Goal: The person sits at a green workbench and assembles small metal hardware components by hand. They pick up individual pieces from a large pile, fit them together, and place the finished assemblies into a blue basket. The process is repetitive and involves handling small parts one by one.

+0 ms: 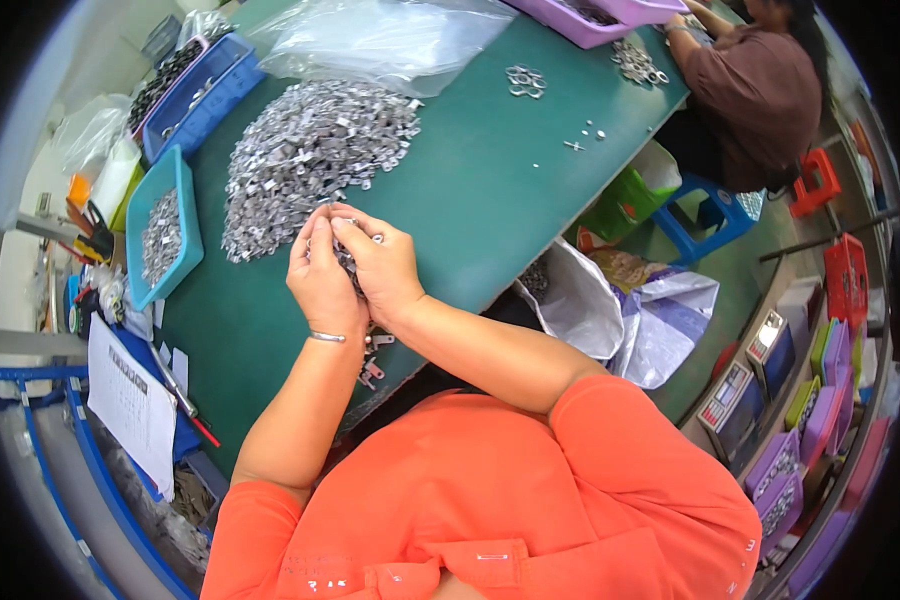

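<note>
Metal parts are cupped in almost closed fingers, the pile just beyond; gathering seems underway; next, firm support is needed.

On cam I get printed rows on the white sheet, far L, too sm. to read; white marks on the orange shirt, also illeg.

Bright, even light fills the middle, its source out of sight. Pale glare streaks the plastic bag; the bracelet glints. The heap of metal pieces looks fairly crisp. Fisheye distortion curves the blue frame; the rim softens, then the corners go black.
</note>
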Tool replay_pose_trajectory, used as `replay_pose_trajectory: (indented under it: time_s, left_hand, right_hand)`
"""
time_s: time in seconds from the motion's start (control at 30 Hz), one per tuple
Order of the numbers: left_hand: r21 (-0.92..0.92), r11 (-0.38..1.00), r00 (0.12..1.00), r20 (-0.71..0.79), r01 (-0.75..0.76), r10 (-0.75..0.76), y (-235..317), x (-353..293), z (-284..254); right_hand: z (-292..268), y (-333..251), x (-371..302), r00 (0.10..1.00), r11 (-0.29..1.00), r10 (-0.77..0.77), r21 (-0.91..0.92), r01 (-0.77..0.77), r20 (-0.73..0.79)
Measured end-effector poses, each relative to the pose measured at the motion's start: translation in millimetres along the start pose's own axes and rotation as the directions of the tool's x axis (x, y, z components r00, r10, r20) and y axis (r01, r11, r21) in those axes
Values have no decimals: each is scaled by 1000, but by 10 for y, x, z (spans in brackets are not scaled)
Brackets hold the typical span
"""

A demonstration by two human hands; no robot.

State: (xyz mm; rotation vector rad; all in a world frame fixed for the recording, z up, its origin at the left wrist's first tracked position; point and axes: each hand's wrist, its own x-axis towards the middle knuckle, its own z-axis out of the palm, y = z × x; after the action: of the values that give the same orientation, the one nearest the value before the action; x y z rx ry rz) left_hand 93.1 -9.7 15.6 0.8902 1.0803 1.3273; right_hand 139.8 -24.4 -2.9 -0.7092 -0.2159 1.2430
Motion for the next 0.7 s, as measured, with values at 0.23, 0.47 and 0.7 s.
replay_pose_trajectory:
  time_s: [0.23, 0.47, 0.7]
  left_hand:
    - [12, 1000, 975, 221, 16, -18, -51, -473, 813]
    - [144, 968, 909, 339, 204, -242, -1044, -1386, 1427]
    - [162, 812, 822, 14, 561, -570, -1611, -1508, 1271]
  right_hand:
    - [-395, -860, -239, 968, 973, -231, -33, 229, -96]
    - [-1491, -1469, -895, 880, 969, -246, -127, 212, -408]
    - [-2259, -1038, -850, 819, 990, 22, -103, -99, -574]
